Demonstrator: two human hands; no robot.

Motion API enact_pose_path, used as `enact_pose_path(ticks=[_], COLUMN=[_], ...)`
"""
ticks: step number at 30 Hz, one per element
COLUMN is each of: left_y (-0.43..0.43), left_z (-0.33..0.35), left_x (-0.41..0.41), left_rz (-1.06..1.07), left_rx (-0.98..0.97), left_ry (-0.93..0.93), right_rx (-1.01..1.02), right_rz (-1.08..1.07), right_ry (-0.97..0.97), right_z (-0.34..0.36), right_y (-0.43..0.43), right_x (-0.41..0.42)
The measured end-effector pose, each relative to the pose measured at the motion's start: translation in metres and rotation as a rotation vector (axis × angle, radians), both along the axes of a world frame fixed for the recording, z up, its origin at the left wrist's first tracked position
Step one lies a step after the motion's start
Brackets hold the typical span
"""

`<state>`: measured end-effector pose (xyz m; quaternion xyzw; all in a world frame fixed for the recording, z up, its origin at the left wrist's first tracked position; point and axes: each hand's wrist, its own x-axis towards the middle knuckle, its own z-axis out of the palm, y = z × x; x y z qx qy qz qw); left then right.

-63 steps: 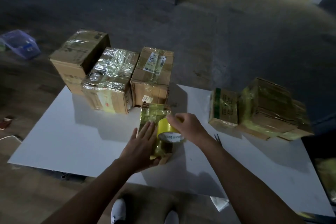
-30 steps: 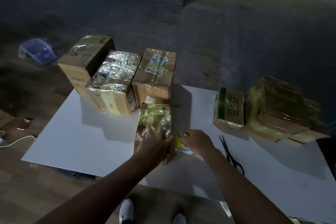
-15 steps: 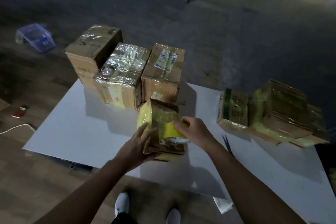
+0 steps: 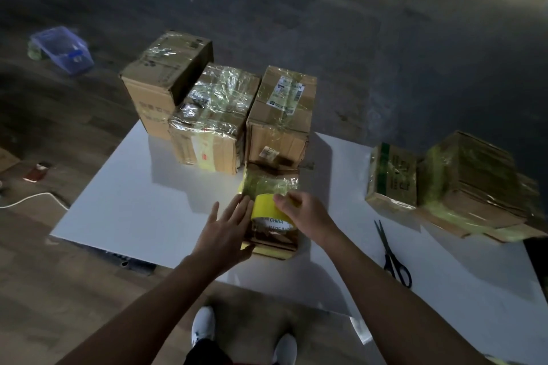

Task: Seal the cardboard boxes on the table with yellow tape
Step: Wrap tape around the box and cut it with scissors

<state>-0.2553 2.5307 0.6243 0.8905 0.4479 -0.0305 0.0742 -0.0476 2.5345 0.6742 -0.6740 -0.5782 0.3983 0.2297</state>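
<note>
A small cardboard box (image 4: 271, 184) lies flat on the white table (image 4: 142, 210), its top partly wrapped in yellow tape. My right hand (image 4: 299, 210) grips the yellow tape roll (image 4: 267, 210) on top of the box. My left hand (image 4: 225, 225) rests with straight fingers against the box's left side. Three bigger taped boxes stand behind it: a left one (image 4: 160, 80), a middle one (image 4: 210, 118) and a right one (image 4: 281, 115).
Black scissors (image 4: 391, 255) lie on the table right of my right arm. More taped boxes, one small (image 4: 391, 178) and a larger stack (image 4: 474, 187), sit at the table's right. A blue plastic bin (image 4: 62, 47) is on the floor at far left.
The small box was tipped up half a second ago and now lies flat again. My right hand keeps the tape roll on top; my left hand has flattened against the box's left side.
</note>
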Motion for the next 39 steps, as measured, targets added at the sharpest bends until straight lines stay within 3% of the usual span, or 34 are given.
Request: enact_pose_path(ticks=[5,10,13,17,23,31,35,39], left_y=[0.002,-0.002,-0.010,-0.013,-0.011,-0.010,-0.015,-0.018], left_z=[0.002,0.012,0.014,0.012,0.001,0.004,0.014,0.006], left_x=[0.002,0.020,0.037,0.048,0.040,0.041,0.064,0.078], left_rz=[-0.019,-0.014,0.002,-0.021,-0.078,-0.072,-0.064,-0.073], left_rx=[0.030,-0.015,0.016,-0.020,0.003,-0.049,-0.026,-0.078], left_ry=[0.098,0.082,0.123,0.025,0.028,0.057,0.009,-0.033], right_rx=[0.101,0.092,0.113,0.128,-0.010,0.106,0.089,0.108], right_rz=[0.123,0.112,0.079,0.044,-0.042,0.028,0.001,-0.059], right_ry=[-0.322,-0.413,-0.426,-0.385,-0.061,-0.501,-0.532,-0.355], right_z=[0.015,0.019,0.015,0.014,0.012,0.023,0.023,0.020], right_y=[0.008,0.006,0.004,0.004,-0.007,-0.008,-0.005,-0.006], right_x=[0.000,0.020,0.010,0.009,0.024,0.039,0.031,0.041])
